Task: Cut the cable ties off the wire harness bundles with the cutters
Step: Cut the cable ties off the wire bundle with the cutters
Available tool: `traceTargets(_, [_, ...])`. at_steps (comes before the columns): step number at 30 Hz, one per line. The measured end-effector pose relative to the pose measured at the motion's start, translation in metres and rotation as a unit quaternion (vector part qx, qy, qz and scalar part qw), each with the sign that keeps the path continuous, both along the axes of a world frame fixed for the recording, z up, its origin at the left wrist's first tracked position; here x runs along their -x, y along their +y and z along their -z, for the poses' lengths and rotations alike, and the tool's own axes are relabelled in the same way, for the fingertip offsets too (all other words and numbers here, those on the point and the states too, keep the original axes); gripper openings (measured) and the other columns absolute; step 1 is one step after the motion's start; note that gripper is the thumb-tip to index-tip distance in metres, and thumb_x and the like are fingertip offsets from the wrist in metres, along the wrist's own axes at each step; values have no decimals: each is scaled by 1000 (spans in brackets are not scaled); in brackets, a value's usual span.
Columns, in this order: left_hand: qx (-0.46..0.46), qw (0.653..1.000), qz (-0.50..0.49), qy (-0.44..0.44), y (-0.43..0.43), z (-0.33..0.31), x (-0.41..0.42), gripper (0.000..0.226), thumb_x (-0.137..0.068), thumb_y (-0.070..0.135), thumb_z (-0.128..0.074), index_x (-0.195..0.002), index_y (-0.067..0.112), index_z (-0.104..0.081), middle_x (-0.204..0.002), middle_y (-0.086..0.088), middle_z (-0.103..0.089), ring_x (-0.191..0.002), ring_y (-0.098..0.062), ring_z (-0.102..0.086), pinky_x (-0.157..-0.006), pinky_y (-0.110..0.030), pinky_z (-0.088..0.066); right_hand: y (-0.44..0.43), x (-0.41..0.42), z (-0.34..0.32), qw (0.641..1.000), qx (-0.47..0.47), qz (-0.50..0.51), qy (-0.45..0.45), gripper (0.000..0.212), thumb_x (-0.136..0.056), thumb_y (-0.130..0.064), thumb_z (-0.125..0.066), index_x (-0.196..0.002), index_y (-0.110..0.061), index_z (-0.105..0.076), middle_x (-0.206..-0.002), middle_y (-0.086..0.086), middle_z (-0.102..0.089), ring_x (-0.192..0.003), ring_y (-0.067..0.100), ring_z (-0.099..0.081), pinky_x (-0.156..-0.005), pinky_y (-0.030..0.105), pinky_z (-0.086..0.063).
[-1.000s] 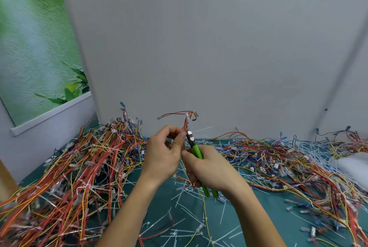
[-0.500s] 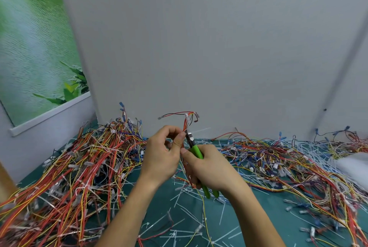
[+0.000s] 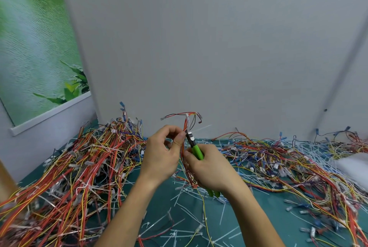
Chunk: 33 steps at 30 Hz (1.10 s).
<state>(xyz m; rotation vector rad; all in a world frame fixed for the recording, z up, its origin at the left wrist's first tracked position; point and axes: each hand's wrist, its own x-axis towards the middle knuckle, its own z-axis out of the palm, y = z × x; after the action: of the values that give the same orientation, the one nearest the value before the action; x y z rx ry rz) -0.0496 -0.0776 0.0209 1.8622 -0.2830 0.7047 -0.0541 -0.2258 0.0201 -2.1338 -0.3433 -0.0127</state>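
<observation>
Above the bench's (image 3: 264,205) middle, my left hand (image 3: 161,155) fingers pinch a red wire harness bundle (image 3: 185,127) upright. My right hand (image 3: 211,169) fingers clench the green cutters (image 3: 196,149), nose at the wires. I judge a cut is imminent: catch only the tie.

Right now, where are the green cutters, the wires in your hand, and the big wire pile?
cutters (image 3: 197,150): head view, on the green handle.
held wires (image 3: 186,125): head view, red strands near the top.
wire pile (image 3: 79,167): head view, middle of the left heap.
</observation>
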Motion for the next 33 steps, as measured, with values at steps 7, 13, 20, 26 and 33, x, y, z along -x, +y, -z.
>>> traceTargets(7, [-9,1000,8,3,1,2,-1,6,-95,23,-67,-89,22,-67,-82,9,-69,-73,-10,-64,-66,-24,-52,0,1,-1,999,29,-20,22,22,-100,-43,-59,-101,-22,-63,-67,-7,-59,-52,5,-53,-58,25,-46])
traceTargets(13, [-13,1000,11,9,1,3,-2,7,-96,22,-67,-89,25,-66,-83,9,-69,-73,-17,-63,-68,-31,-53,-1,3,-4,999,40,-3,16,25,-102,-36,-56,-84,-18,-58,-62,-4,-56,-51,8,-50,-55,27,-43])
traceTargets(20, [-26,999,16,14,0,4,-1,4,-96,23,-66,-93,22,-68,-84,10,-68,-77,-11,-63,-71,-30,-54,-8,6,-11,998,17,-5,62,32,-105,-30,-51,-93,0,-55,-68,9,-51,-57,24,-50,-59,51,-52])
traceTargets(26, [-41,999,24,0,0,5,-1,5,-97,23,-65,-92,24,-65,-84,13,-67,-79,-5,-61,-69,-18,-50,-10,9,-13,981,-96,-56,160,19,-106,-27,-53,-96,-11,-55,-58,-3,-52,-48,17,-50,-52,35,-50])
traceTargets(33, [-89,994,46,-43,0,2,1,10,-97,32,-58,-96,23,-62,-89,14,-63,-86,-9,-61,-72,-16,-47,-28,15,-28,952,-140,-127,241,16,-103,-20,-60,-112,-8,-60,-67,-2,-54,-57,18,-55,-58,35,-52])
